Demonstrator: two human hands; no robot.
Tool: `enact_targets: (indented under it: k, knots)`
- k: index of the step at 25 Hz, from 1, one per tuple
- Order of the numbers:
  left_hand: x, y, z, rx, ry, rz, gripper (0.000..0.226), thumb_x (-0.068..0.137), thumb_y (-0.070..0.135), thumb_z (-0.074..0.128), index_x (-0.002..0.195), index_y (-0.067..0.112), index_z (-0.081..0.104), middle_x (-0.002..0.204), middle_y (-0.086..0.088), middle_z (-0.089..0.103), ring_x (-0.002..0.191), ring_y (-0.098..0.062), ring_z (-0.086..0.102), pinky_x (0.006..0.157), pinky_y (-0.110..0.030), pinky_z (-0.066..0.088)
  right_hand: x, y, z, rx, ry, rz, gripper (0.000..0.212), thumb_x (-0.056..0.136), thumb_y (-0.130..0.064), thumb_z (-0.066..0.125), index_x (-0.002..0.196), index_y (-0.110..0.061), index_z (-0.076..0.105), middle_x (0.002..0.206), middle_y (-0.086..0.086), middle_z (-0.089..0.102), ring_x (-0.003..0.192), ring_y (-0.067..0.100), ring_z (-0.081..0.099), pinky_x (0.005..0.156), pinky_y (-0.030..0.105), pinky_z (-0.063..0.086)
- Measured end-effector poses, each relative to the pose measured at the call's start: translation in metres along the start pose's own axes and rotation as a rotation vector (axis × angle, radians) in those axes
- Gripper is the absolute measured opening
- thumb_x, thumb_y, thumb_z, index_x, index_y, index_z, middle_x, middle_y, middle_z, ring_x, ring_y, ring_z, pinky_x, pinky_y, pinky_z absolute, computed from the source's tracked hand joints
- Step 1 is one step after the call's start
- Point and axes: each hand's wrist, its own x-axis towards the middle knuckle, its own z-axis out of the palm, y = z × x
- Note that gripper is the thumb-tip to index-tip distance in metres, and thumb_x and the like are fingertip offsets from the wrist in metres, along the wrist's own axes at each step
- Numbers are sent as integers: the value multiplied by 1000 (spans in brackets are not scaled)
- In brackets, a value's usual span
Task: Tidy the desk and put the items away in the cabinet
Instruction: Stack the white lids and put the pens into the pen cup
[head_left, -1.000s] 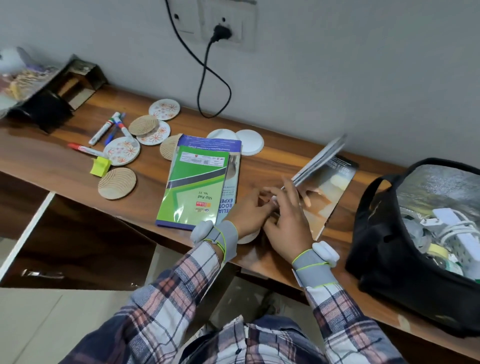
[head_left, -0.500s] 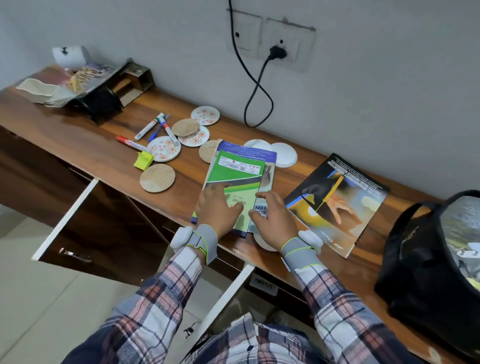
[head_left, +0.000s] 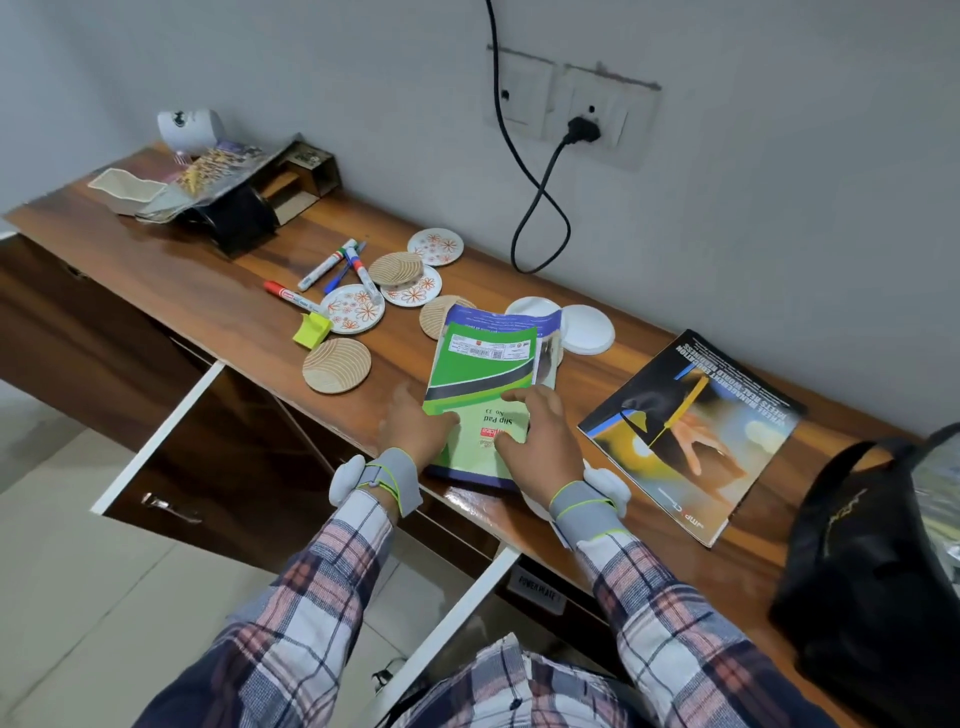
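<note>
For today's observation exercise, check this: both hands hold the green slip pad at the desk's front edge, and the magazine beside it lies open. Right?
Not quite: the head view shows the magazine closed, cover up. The rest stands: left hand and right hand hold the green slip pad at the front edge of the desk.

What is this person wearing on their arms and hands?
The left sleeve and right sleeve are plaid in navy, white and red. The left wristband and right wristband are grey, edged in neon yellow-green, each with a rounded white pod. The left hand and right hand are gloveless.
</note>
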Motion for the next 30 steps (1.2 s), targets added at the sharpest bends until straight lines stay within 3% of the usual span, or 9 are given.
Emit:
enact_targets:
  k: [3, 6, 12, 17, 20, 22, 25, 28, 30]
  knots:
    - [1, 1, 1, -79, -61, -44, 53, 70, 35, 70, 117, 13, 61, 117, -11, 67, 108, -36, 61, 97, -46, 50, 0, 1, -6, 67, 8, -44, 45, 81, -7, 63, 120, -30, 55, 145, -7, 37, 113, 17, 54, 77, 28, 48]
    - [0, 5, 6, -166, -42, -25, 36, 81, 24, 70, 111, 14, 53, 111, -11, 65, 106, -34, 61, 95, -43, 50, -1, 2, -8, 92, 23, -64, 47, 80, -2, 60, 118, -31, 56, 144, -10, 38, 113, 13, 52, 80, 33, 52]
    - [-11, 35, 29, -227, -103, 189, 27, 87, 12, 67, 109, 18, 51, 95, 3, 62, 89, -21, 60, 69, -27, 43, -7, 19, -30, 87, 173, -47, 45, 78, -3, 60, 113, -31, 58, 135, -10, 42, 96, 3, 48, 70, 23, 40]
    - [-30, 69, 73, -174, -254, 332, 29, 88, 14, 65, 110, 20, 48, 104, -3, 64, 100, -28, 63, 87, -40, 52, -21, 46, -68, 103, 356, 14, 44, 77, 0, 62, 113, -24, 62, 136, -2, 40, 112, 1, 41, 77, 14, 31]
    - [-40, 88, 104, -163, -351, 426, 32, 87, 9, 65, 110, 22, 47, 97, 7, 61, 100, -25, 62, 84, -34, 49, -35, 67, -90, 88, 453, 91, 41, 77, -2, 64, 111, -27, 63, 136, -4, 40, 111, 4, 45, 83, 17, 34]
    - [-47, 96, 128, -144, -449, 462, 36, 87, 5, 63, 112, 25, 46, 102, 6, 61, 103, -24, 62, 86, -31, 47, -45, 85, -102, 62, 486, 168, 39, 79, -6, 65, 111, -29, 62, 138, -5, 39, 116, 10, 48, 89, 22, 38]
    - [-58, 96, 160, 47, -562, 467, 43, 85, 6, 65, 120, 24, 47, 115, -4, 63, 107, -25, 60, 84, -27, 44, -57, 111, -114, 2, 403, 323, 35, 84, -14, 65, 116, -27, 62, 143, 0, 41, 128, 22, 46, 102, 28, 38]
    - [-59, 88, 166, 223, -582, 497, 65, 84, 15, 70, 142, 14, 42, 136, -12, 53, 123, -29, 52, 102, -37, 44, -60, 118, -113, -98, 326, 420, 34, 85, -23, 64, 118, -31, 62, 145, 0, 45, 137, 30, 36, 112, 34, 30]
    - [-57, 84, 163, 283, -563, 540, 67, 85, 21, 71, 144, 15, 42, 142, -13, 46, 131, -30, 45, 108, -40, 39, -59, 114, -111, -202, 357, 445, 33, 85, -28, 63, 118, -33, 61, 151, -1, 39, 146, 29, 20, 118, 39, 18]
